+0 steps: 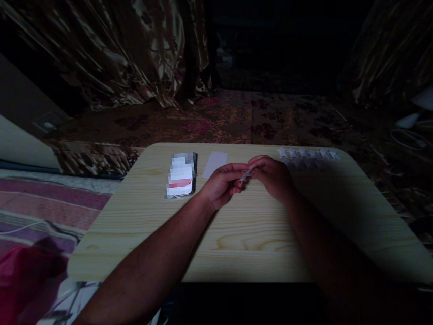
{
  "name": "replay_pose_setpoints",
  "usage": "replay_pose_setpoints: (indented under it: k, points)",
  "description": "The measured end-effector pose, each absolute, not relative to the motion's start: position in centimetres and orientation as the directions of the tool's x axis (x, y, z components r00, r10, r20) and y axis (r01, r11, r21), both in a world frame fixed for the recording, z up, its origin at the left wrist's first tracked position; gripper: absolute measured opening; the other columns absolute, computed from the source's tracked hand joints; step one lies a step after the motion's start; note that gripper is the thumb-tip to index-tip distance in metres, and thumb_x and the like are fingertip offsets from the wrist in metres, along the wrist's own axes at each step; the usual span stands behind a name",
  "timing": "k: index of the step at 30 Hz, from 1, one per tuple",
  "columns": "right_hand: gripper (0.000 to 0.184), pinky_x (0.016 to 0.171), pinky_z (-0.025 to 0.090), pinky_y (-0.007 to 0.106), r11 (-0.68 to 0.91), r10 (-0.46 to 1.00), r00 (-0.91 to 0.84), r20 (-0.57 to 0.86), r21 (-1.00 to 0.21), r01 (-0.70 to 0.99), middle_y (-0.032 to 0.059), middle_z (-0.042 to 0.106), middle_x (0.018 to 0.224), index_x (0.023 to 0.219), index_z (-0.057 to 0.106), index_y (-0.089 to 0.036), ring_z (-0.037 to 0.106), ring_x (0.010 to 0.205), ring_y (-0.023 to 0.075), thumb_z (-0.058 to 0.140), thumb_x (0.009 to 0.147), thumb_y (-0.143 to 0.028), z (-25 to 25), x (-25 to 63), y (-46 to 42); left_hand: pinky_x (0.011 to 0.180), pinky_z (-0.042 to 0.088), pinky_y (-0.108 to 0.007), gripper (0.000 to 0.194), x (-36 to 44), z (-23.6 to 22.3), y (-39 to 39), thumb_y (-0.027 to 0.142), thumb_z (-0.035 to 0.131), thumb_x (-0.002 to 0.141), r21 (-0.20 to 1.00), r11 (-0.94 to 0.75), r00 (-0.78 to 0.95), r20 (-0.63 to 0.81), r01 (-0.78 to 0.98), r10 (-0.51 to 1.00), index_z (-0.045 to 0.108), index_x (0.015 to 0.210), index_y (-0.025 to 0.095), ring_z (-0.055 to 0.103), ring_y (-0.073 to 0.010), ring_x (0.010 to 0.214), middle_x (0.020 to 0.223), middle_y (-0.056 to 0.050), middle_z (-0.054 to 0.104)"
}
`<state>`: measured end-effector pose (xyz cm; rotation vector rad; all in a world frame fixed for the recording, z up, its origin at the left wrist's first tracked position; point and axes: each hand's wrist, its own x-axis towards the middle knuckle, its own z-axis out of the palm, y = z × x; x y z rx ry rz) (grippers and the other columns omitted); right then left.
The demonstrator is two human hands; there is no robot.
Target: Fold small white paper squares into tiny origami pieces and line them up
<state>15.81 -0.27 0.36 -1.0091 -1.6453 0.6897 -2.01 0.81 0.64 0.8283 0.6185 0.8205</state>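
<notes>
Both hands meet over the middle of a light wooden table (247, 241). My left hand (222, 184) and my right hand (271, 175) are closed in a pinch on a small pale piece of paper (245, 176) held between their fingertips. The piece is too small and dim to make out its shape. A phone (181, 175) lies on the table just left of my left hand. A small white paper square (214, 163) lies flat beyond my left hand. Several small folded white paper pieces (310, 155) sit in rows at the table's far right, beyond my right hand.
The room is dark. A patterned carpet (235, 117) and shiny patterned curtains (121, 44) lie beyond the table. A striped bed cover (25, 206) and a pink plastic bag (10, 289) are at the left. White cables and a pale object (412, 123) lie at the right.
</notes>
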Motion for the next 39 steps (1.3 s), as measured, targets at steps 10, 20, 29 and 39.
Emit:
replay_pose_setpoints:
  k: [10,20,29,39]
  points:
    - [0.003,0.089,0.049,0.035,0.564,0.824,-0.178,0.537,-0.805,0.182,0.0052,0.063,0.104,0.083,0.068,-0.023,0.061,0.102,0.0191,0.067,0.081,-0.025,0.1,15.8,-0.2,0.052,0.054,-0.02,0.035,-2.6,0.1,1.0,0.014,0.07,0.072,0.759,0.488,0.68,-0.081,-0.432,0.728,0.061,0.107,0.014,0.066,-0.0133,0.063,0.086,-0.008,0.069]
    - [0.01,0.083,0.052,0.033,0.536,0.835,-0.214,0.507,-0.838,0.104,0.0055,0.063,0.104,0.082,0.069,-0.023,0.061,0.102,0.0204,0.071,0.079,-0.033,0.1,15.4,-0.2,0.049,0.053,-0.019,0.035,-2.4,-0.1,1.1,0.008,0.073,0.068,0.749,0.474,0.654,-0.073,-0.463,0.753,0.063,0.101,0.012,0.063,-0.0105,0.059,0.08,-0.005,0.067]
    - [0.025,0.064,0.054,0.029,0.29,0.957,-0.014,0.29,-0.949,0.128,0.0039,0.07,0.083,0.092,0.066,-0.019,0.066,0.073,0.0171,0.064,0.081,-0.042,0.1,15.5,-0.3,0.051,0.05,-0.019,0.03,-1.9,0.1,1.1,0.015,0.078,0.065,0.817,0.362,0.465,-0.133,-0.448,0.875,0.066,0.092,0.011,0.062,-0.0102,0.061,0.079,-0.005,0.067]
    - [0.037,0.055,0.054,0.026,0.186,0.982,0.031,0.188,-0.98,0.07,0.0036,0.071,0.08,0.098,0.06,-0.018,0.066,0.065,0.0161,0.073,0.072,-0.041,0.2,15.1,-0.3,0.05,0.042,-0.019,0.026,-1.5,-0.2,1.5,0.019,0.077,0.064,0.88,0.107,0.168,-0.031,-0.463,0.985,0.058,0.081,0.015,0.058,-0.0101,0.056,0.064,-0.001,0.063]
